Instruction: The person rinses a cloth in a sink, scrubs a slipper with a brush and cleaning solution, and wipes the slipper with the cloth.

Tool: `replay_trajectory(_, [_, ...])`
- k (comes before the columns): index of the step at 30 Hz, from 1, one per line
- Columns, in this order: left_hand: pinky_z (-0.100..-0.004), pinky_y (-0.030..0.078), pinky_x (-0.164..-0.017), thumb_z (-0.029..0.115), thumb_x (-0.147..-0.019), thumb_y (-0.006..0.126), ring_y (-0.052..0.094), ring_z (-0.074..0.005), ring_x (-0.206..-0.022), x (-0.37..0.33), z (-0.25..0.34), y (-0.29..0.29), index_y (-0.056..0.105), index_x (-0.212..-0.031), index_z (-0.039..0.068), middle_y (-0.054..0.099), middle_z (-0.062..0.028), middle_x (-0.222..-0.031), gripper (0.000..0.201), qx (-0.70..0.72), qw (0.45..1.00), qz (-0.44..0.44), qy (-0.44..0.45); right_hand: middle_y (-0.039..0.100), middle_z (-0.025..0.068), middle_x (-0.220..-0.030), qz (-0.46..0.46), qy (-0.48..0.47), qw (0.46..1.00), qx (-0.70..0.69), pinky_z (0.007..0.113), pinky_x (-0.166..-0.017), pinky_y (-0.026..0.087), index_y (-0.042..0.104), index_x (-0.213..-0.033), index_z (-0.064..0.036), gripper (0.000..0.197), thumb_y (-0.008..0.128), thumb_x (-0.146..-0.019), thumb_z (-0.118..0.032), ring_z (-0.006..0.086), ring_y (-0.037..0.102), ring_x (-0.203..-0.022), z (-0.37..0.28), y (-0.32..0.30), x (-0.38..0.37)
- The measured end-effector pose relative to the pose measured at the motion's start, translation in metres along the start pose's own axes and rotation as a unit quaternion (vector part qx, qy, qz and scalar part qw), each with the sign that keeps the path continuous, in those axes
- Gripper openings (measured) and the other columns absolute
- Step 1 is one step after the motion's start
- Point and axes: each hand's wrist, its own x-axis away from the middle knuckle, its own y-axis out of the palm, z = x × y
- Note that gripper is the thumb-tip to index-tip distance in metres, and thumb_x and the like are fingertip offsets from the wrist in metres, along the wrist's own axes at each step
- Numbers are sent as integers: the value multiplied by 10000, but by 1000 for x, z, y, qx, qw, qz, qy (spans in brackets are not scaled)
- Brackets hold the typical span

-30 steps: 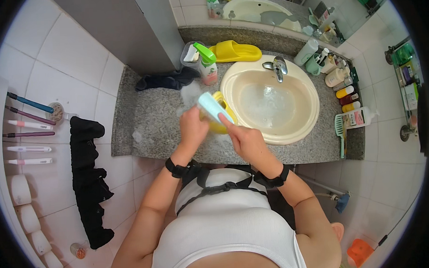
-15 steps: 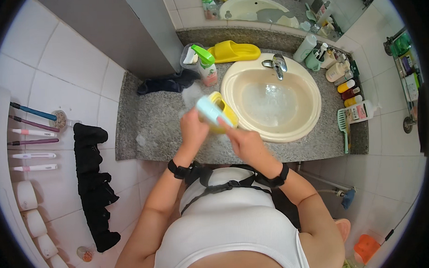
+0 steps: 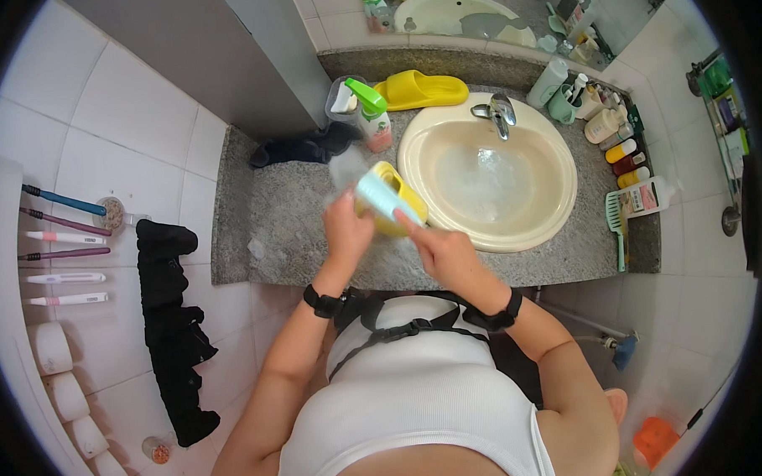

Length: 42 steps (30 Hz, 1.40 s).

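Over the counter's front part, left of the basin, I have a yellow slipper [image 3: 410,197] partly covered by a light blue brush [image 3: 382,195]. My left hand [image 3: 347,229] is closed at the slipper's left side, its fingertips mostly hidden behind the brush. From the right, my right hand [image 3: 451,256] grips the brush's lower end, with the index finger laid along it. The brush lies across the slipper, and its bristles cannot be made out. Whitish foam [image 3: 347,168] sits on the counter just beyond my left hand.
A cream basin [image 3: 414,212] holds cloudy water under a chrome faucet [image 3: 501,115]. Behind are a second yellow slipper [image 3: 426,89], a green-topped pump bottle [image 3: 375,125] and a dark cloth [image 3: 298,148]. Several bottles and a pale green comb [image 3: 615,221] line the counter's right side.
The brush has shifted slightly over the slipper and looks less blurred. Both hands keep their grips. The whole view has slid a little to the right.
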Motion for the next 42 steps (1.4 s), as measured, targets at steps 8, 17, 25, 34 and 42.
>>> replay_trajectory(8, [-420,520,-725,103,-774,710,660,-405,-839,6,-6,-1,636,-1091,-24,671,-239,-891,349,-31,999,-21,13,587,177,-651,10,17,999,-40,397,-547,480,527,-1374,-194,552,582,-852,-24,324,594,-535,7,1,-6])
replay_trajectory(17, [-417,519,-753,98,-749,707,665,-388,-865,3,10,2,646,-1103,20,683,-216,-914,367,-30,997,-42,-64,595,114,-621,32,-72,996,32,405,-496,472,511,-1384,-204,578,605,-832,-64,284,591,-507,15,4,-3])
replay_trajectory(25, [-353,523,-693,69,-728,750,697,-232,-767,6,-14,20,670,-957,-22,708,-158,-842,260,104,991,-2,-79,557,118,-601,16,-49,997,52,373,-520,467,583,-1323,-201,534,625,-823,-19,272,588,-518,12,-10,-8])
replay_trajectory(34, [-398,527,-730,69,-781,687,677,-376,-847,1,14,32,643,-1023,-18,682,-217,-890,261,110,994,-14,-19,626,110,-666,51,24,998,41,380,-505,479,559,-1344,-253,566,638,-814,-71,264,595,-512,20,-19,-7])
replay_trajectory(42, [-409,520,-688,92,-763,694,670,-382,-806,-8,10,45,664,-959,-12,672,-218,-826,223,145,987,-59,-31,573,94,-612,54,35,995,75,366,-567,484,576,-1334,-211,553,632,-818,-17,261,576,-530,25,-33,-7])
